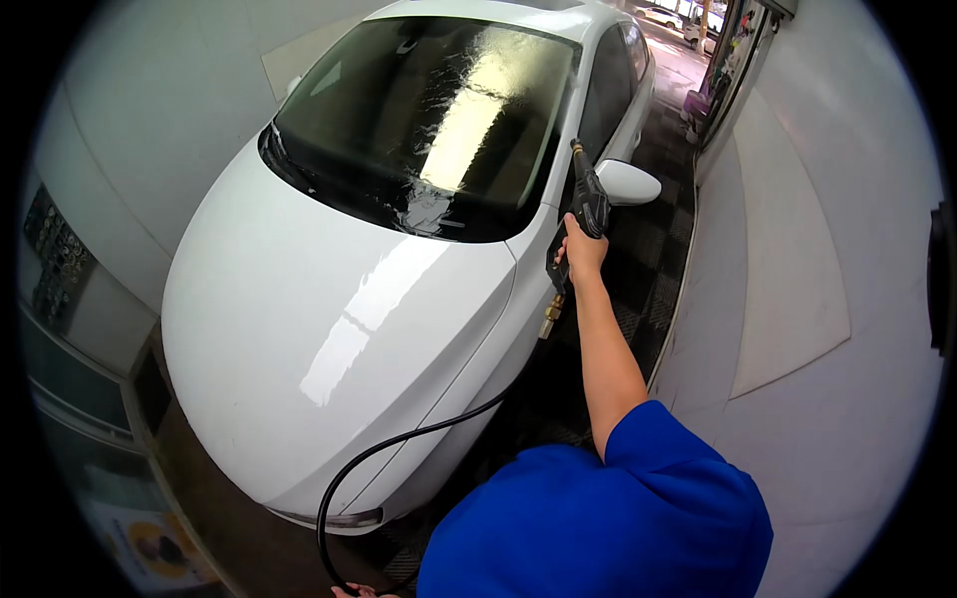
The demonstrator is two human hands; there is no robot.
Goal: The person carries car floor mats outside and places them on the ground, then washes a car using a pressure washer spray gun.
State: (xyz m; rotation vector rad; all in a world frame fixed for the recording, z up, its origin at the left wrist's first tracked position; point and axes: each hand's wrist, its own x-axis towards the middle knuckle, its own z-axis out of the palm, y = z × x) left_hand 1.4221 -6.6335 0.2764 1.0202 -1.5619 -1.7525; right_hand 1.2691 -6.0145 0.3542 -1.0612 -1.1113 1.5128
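My right hand (585, 244) is stretched forward, its fingers wrapped round the grip of a black pressure washer gun (592, 204). The gun's nozzle points ahead along the side of a white car (269, 269), close to the wing mirror (628, 183). A brass fitting hangs below the grip. My left hand (355, 591) shows only partly at the bottom edge, closed on a black hose (399, 440). That hose loops up past the car's front corner. Light glares in a strip on the windscreen (399, 120), which looks wet, and on the bonnet.
A pale wall (797, 249) runs close along the right, with dark floor tiles (653, 249) between it and the car. Another wall (130, 110) stands at the left. Parked cars (678, 25) show outside through the far opening.
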